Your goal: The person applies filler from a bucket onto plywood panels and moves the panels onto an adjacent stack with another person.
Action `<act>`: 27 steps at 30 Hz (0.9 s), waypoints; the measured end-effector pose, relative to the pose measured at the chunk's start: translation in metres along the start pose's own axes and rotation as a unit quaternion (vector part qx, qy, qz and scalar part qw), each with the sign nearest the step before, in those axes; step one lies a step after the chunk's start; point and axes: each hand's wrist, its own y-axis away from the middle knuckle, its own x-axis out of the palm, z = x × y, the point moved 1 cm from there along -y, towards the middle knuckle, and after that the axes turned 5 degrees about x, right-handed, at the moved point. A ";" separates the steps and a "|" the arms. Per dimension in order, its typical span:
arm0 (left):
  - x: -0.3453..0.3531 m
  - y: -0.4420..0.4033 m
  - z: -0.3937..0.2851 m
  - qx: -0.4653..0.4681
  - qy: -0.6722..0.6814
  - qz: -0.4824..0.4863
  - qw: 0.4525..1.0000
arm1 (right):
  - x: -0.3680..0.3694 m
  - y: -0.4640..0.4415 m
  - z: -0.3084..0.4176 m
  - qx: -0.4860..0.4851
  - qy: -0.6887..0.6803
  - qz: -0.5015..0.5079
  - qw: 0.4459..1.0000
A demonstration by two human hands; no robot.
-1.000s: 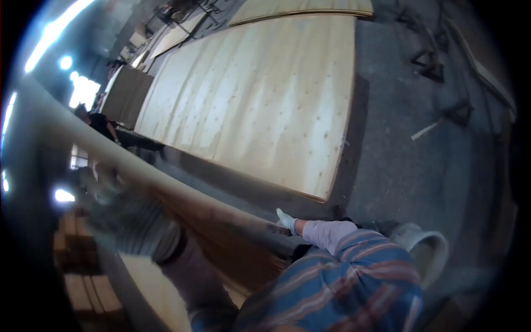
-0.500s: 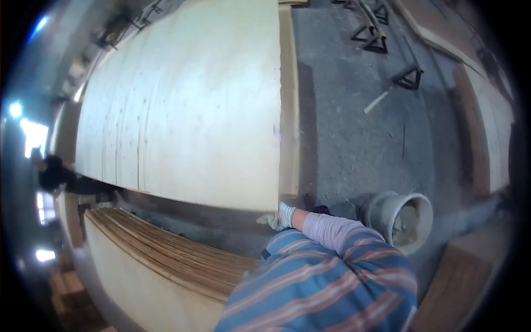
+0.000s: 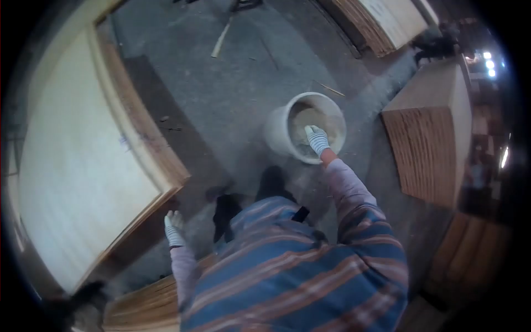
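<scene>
My right hand [image 3: 316, 140], in a striped glove, reaches into the mouth of a pale bucket [image 3: 281, 133]. Its fingers are pressed together over the pale, grainy contents [image 3: 310, 117]; whatever they hold is hidden. My left hand [image 3: 173, 228], also gloved, hangs beside the near corner of a plywood stack [image 3: 83, 166], apart from it, with its fingers stretched out and nothing visible in them. The large sheets lie flat, their layered edges facing the floor area between the stack and the bucket.
Another board stack [image 3: 426, 149] stands right of the bucket, and one more [image 3: 381, 25] at the top right. A light strip of wood [image 3: 222, 39] lies on the floor. Below my left hand are more stacked boards [image 3: 144, 304]. A dark, blurred figure shows at the lower left.
The view has swung right. A sheet now lies on the plywood stack, where a moment ago my right hand was at its corner. That hand has moved into the bucket; my left hand has come into view.
</scene>
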 end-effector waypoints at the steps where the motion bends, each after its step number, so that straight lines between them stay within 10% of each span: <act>1: 0.034 0.018 -0.008 0.020 -0.067 0.028 0.997 | -0.002 -0.016 -0.043 -0.035 0.078 0.055 0.995; 5: 0.048 -0.010 0.097 0.073 -0.252 0.050 0.964 | 0.045 -0.049 -0.111 -0.208 0.387 0.323 0.839; 8: 0.088 0.076 0.146 0.272 -0.613 0.241 0.701 | 0.063 -0.019 -0.122 -0.378 0.339 0.270 0.818; 9: 0.152 0.103 0.107 0.115 -0.720 0.343 0.592 | 0.052 -0.014 -0.090 -0.314 0.391 0.355 0.789; 13: 0.195 0.177 0.081 0.038 -0.645 0.194 0.738 | 0.123 -0.024 -0.127 -0.104 0.139 0.333 0.927; 15: 0.165 0.184 0.102 0.014 -0.595 0.111 0.796 | 0.159 -0.029 -0.134 -0.179 0.430 0.407 0.786; 18: 0.171 0.187 0.086 0.024 -0.546 0.029 0.837 | 0.108 -0.036 -0.112 -0.413 0.523 0.292 0.686; 19: 0.166 0.191 0.079 0.022 -0.539 0.009 0.842 | 0.044 -0.026 -0.044 -0.170 0.335 0.320 0.870; 21: 0.135 0.187 0.094 0.012 -0.529 -0.042 0.848 | 0.078 -0.037 -0.085 -0.156 0.333 0.300 0.880; 27: 0.106 0.227 0.098 -0.082 -0.545 -0.035 0.834 | 0.172 -0.075 -0.166 -0.352 0.597 0.427 0.580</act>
